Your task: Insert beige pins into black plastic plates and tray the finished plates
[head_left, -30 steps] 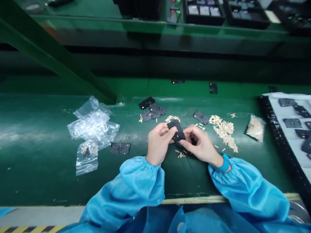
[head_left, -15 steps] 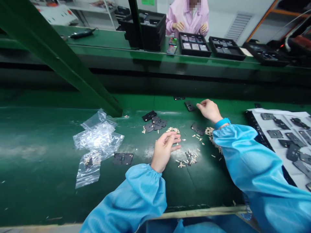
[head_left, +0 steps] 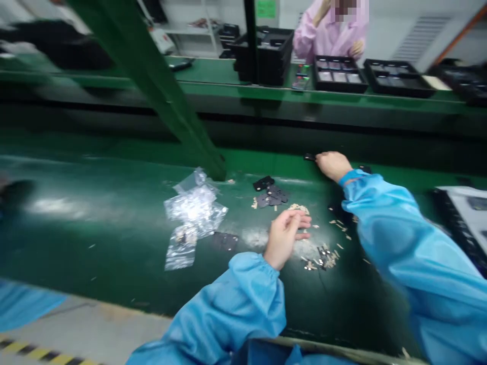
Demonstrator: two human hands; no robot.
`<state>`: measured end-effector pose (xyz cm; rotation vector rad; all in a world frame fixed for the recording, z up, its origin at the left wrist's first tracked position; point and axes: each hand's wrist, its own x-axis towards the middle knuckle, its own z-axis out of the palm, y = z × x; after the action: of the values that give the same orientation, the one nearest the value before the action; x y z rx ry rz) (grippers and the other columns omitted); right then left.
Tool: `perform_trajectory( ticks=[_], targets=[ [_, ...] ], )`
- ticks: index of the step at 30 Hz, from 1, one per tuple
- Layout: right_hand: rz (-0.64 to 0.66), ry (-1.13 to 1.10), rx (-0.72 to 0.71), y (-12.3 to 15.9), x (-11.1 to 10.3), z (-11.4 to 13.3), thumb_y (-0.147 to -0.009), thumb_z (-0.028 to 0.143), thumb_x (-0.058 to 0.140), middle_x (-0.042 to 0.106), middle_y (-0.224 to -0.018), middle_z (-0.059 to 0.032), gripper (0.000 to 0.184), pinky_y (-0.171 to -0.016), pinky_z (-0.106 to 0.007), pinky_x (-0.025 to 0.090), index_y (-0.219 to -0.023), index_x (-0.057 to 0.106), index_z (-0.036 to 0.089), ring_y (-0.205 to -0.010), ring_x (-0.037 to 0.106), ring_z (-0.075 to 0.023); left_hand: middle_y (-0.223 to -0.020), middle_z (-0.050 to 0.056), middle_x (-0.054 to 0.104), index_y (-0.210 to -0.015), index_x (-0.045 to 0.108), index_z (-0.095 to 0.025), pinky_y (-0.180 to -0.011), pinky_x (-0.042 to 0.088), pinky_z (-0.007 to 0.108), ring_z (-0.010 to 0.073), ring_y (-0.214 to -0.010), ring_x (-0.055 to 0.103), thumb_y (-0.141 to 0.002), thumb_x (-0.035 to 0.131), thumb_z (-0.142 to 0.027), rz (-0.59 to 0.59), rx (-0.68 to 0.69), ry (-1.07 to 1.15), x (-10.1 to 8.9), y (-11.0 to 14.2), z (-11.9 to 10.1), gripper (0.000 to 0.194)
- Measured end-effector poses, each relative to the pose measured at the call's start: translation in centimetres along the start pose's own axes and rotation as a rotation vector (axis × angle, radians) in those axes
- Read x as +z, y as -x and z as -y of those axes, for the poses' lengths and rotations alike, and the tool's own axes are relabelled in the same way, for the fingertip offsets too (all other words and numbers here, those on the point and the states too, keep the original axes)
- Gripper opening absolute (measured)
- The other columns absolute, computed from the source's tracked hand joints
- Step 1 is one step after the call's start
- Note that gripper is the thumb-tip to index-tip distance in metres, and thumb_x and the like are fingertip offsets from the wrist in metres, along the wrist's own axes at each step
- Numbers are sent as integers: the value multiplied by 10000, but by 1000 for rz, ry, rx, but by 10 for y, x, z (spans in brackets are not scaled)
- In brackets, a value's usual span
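At the far side of the bench, my right hand (head_left: 334, 165) has its fingers pinched on the end of a small flat black plastic part (head_left: 309, 157). My left hand (head_left: 288, 234) holds nothing, its fingers stretched out to the right beside a heap of small beige pieces (head_left: 300, 208). Behind the left hand lies a little pile of flat black plastic parts (head_left: 274, 196). Nearer me is a scatter of small beige and dark bits (head_left: 323, 257). Another black part (head_left: 365, 169) shows partly behind my right sleeve.
Clear plastic bags (head_left: 195, 205) lie to the left, with a black plate (head_left: 225, 241) beside them. A green post (head_left: 178, 109) slants down to the bench. At right is a black-edged tray (head_left: 454, 223). Across the bench stands a person in pink (head_left: 335, 38) behind black trays (head_left: 340, 86).
My view has swung left. My right hand has moved to the farther black part and closed on it. The left hand stays by the beige heap. The person opposite has raised one hand.
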<state>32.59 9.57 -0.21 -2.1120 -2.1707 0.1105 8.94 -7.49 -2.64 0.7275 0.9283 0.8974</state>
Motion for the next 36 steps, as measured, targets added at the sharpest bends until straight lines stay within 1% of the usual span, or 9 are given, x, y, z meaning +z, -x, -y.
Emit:
perform_trajectory(
  ticks=[3, 5, 9, 12, 15, 20, 23, 28, 36],
  targets=[
    [-76, -51, -10, 10, -7, 17, -998, 223, 507, 745, -888, -222, 269, -728, -363, 447, -863, 718, 125, -807, 697, -268, -1038, 153, 741, -1038, 672, -139, -727, 636, 331, 213, -909, 726, -855, 743, -543, -3, 23, 35, -2, -5, 3, 450],
    [-145, -191, 8, 31, -12, 32, -965, 240, 528, 754, -810, -169, 236, -697, -358, 450, -878, 728, 149, -741, 694, -265, -1134, 167, 730, -1096, 668, -148, -792, 640, 354, 220, -956, 730, -860, 750, -530, -30, 76, 71, -4, -9, 3, 456],
    [45, -583, -44, 109, -27, 64, -956, 295, 526, 756, -718, -60, 245, -637, -298, 474, -825, 709, 198, -674, 699, -210, -1392, 166, 645, -1240, 651, -181, -939, 621, 370, 263, -1200, 681, -854, 784, -471, -83, 163, 132, -6, -8, 0, 500],
    [148, -704, -66, 160, -34, 83, -947, 344, 574, 733, -677, -32, 260, -613, -283, 447, -798, 716, 185, -646, 670, -192, -1319, 137, 706, -1184, 700, -161, -940, 633, 420, 293, -1190, 696, -871, 751, -503, 48, 132, 99, -5, -6, 0, 466],
    [148, -753, -8, 186, -29, 81, -976, 402, 571, 740, -715, -30, 301, -636, -288, 453, -890, 760, 185, -660, 667, -189, -1194, 127, 764, -1133, 715, -149, -873, 656, 393, 281, -1104, 738, -862, 753, -509, 87, 116, 21, -5, -4, 0, 452],
    [107, -770, 102, 205, -7, 45, -923, 392, 660, 757, -850, -50, 201, -673, -301, 476, -926, 744, 209, -736, 657, -200, -998, 83, 777, -1120, 653, -174, -720, 662, 298, 198, -906, 772, -920, 676, -529, 0, 115, -95, -8, -4, -4, 408],
    [242, -733, -13, 214, 5, 32, -922, 357, 671, 717, -820, -31, 154, -667, -293, 462, -914, 736, 217, -697, 618, -173, -882, 44, 743, -1154, 619, -188, -677, 657, 284, 186, -854, 768, -939, 646, -522, -33, 93, -112, -9, -7, -4, 398],
    [271, -660, -222, 222, 8, 28, -957, 292, 634, 671, -930, -51, 111, -735, -307, 462, -969, 722, 225, -794, 616, -184, -913, 48, 729, -1107, 602, -178, -566, 620, 237, 159, -780, 747, -964, 606, -442, -44, 60, -118, -8, -9, -5, 301],
    [342, -590, -225, 227, 8, 26, -916, 241, 680, 636, -1057, -61, 185, -827, -334, 476, -1101, 680, 249, -949, 620, -227, -905, 42, 707, -1091, 595, -172, -440, 505, 179, 120, -668, 684, -959, 598, -431, -59, 43, -163, -7, -9, -7, 290]
  ],
)
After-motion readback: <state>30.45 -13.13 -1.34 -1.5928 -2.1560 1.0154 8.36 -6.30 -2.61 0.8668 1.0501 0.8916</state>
